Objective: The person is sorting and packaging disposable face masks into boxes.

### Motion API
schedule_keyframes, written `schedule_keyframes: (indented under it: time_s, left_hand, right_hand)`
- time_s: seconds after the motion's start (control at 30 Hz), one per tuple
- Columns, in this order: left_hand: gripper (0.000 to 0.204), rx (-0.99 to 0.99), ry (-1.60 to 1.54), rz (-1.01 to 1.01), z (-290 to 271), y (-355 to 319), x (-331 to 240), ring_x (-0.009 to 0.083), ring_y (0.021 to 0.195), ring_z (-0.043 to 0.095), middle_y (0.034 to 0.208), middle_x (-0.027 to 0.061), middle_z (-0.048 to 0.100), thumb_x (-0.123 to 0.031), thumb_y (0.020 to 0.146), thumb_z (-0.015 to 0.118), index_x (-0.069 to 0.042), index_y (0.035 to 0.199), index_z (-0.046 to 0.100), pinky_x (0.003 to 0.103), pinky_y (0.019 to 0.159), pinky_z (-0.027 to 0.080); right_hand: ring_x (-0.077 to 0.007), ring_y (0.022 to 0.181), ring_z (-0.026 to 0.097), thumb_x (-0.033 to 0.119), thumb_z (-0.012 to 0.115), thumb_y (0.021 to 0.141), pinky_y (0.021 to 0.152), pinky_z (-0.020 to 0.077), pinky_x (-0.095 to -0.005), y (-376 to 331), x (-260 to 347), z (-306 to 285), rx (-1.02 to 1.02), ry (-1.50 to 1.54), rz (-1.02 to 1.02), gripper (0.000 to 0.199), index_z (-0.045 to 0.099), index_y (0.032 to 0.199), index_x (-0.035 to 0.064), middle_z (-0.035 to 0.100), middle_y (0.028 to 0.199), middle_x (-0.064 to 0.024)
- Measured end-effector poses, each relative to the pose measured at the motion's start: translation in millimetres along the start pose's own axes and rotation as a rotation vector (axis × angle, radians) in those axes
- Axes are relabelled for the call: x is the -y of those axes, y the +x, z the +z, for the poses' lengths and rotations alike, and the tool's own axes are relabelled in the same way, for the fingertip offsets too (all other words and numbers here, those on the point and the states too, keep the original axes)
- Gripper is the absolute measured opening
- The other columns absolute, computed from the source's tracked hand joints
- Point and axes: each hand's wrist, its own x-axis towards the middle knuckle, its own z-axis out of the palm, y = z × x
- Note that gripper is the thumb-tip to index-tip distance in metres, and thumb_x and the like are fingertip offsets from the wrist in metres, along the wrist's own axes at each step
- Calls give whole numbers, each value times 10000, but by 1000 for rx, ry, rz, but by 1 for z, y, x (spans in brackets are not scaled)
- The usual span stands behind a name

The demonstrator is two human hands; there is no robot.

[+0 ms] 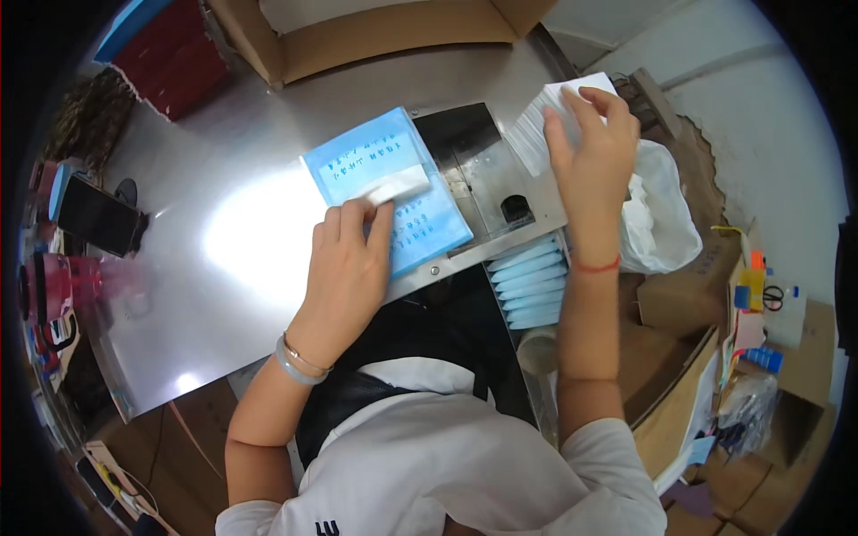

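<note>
One black panel [480,170] separates left hand [349,262], pinching white strip [407,184], from spread right hand [596,159].

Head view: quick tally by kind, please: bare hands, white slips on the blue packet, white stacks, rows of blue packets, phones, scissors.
Hands: 2, left hand and right hand
White slip: 1
White stack: 1
Row of blue packets: 1
Phone: 1
Scissors: 1
Total: 7, counting the row once
</note>
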Motion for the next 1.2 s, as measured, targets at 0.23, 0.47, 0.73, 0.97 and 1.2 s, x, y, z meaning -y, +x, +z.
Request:
schedule_keyframes:
  time_s: [0.23,0.47,0.73,0.97,1.2]
  left_hand:
    - [456,66,23,-112,-5,21,-1,293,957,504,1035,154,529,-269,735,765,19,1061,626,392,830,390]
    - [354,-144,-53,-34,0,24,4,334,946,512,960,154,472,-226,656,831,-6,823,609,482,860,423]
    - [350,57,-396,-320,-22,25,5,347,914,546,992,173,480,-222,708,821,-7,847,582,450,925,481]
    - [221,-124,-91,-8,-11,24,15,304,896,546,956,121,526,-231,814,738,-49,857,621,457,864,420]
    - [205,109,130,157,41,114,-43,249,930,571,880,88,644,-262,862,630,-96,836,747,392,828,365]
  right_hand:
    - [-311,811,602,127,669,817,779,465,-418,10,-32,3,369,-51,1,124,700,836,9,606,822,-140]
    - [-221,740,614,136,707,762,667,485,-333,25,24,7,-112,321,277,182,645,898,32,636,802,-79]
    - [-263,749,637,8,603,740,727,500,-349,-26,82,48,870,503,-2,265,657,999,30,677,812,-141]
    - [-274,883,609,70,646,767,836,429,-417,-17,30,4,123,488,97,158,714,909,77,674,952,-81]
    - [-297,845,590,137,663,826,833,444,-401,-7,-19,5,253,-59,-6,147,739,921,56,644,928,-99]
